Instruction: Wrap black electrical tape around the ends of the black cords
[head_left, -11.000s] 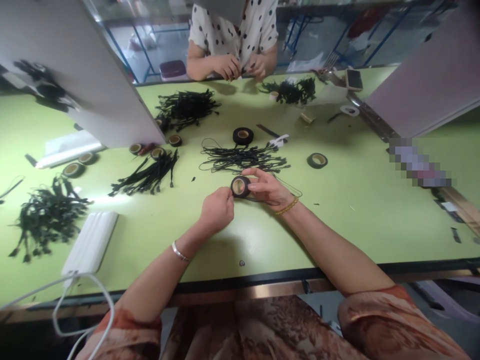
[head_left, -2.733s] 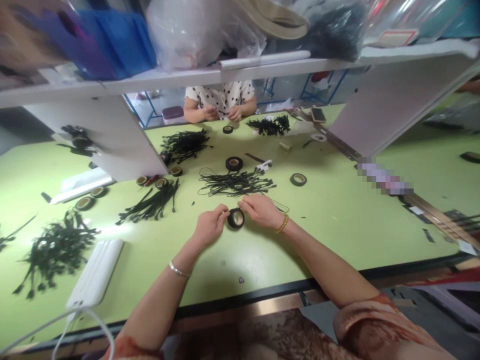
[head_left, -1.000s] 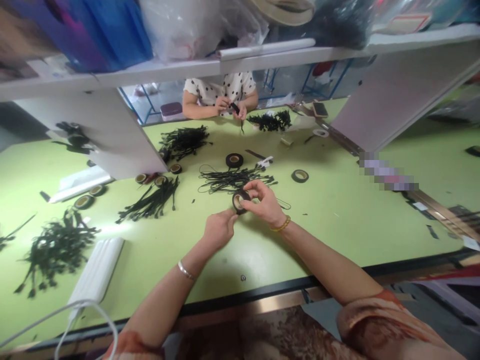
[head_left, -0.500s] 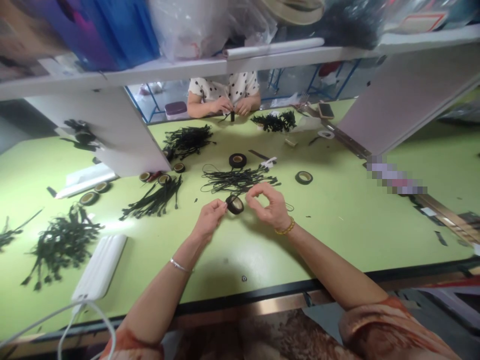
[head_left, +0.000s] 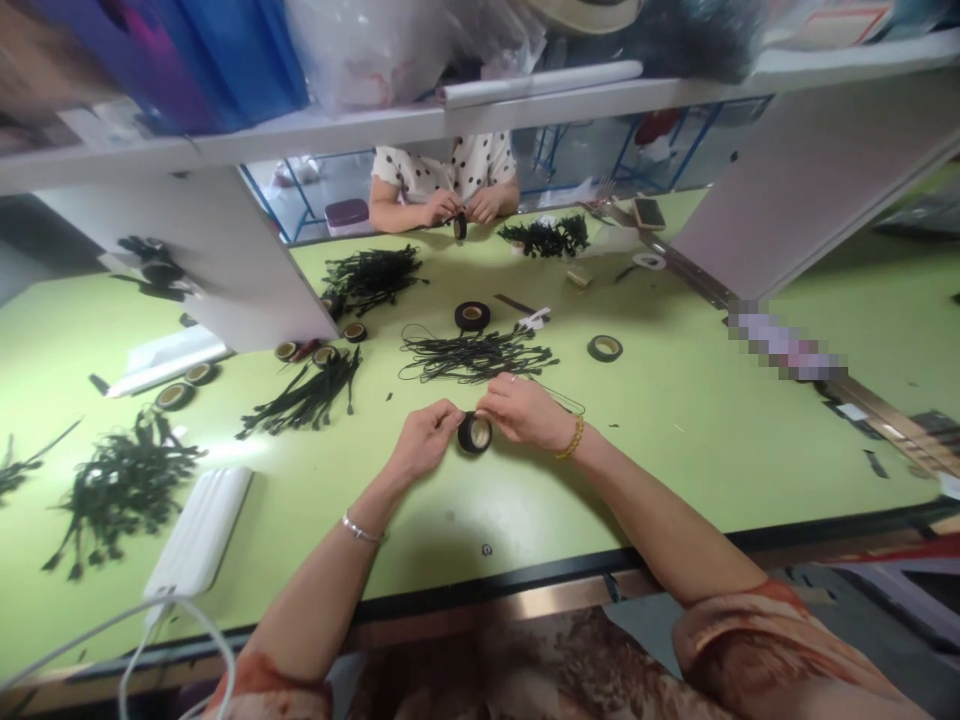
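Tape roll (head_left: 467, 434), small and black with a pale core, hangs between the left hand (head_left: 424, 442) and the right hand (head_left: 519, 408), over the near half of the green tabletop (head_left: 532, 510). I see the left thumb and forefinger pinched together at its upper left edge; from my station I cannot tell whether they grip tape, cable or both. The right thumb and fingers are likewise closed together at its upper right, and whatever they pinch is too small for me to make out. Just beyond the yellow bracelet (head_left: 571, 440) I pick out the looped end of a thin cable (head_left: 582, 408). Past the hands lies a heap of black cables (head_left: 476, 357), with a larger roll (head_left: 472, 326) just behind it and another roll (head_left: 592, 350) off to the right. Over on my left are a bundle of black straps (head_left: 311, 392) and, nearer me, a white oblong device (head_left: 199, 530). Across the table, a co-worker in a spotted shirt (head_left: 427, 178) handles a black roll (head_left: 460, 229).
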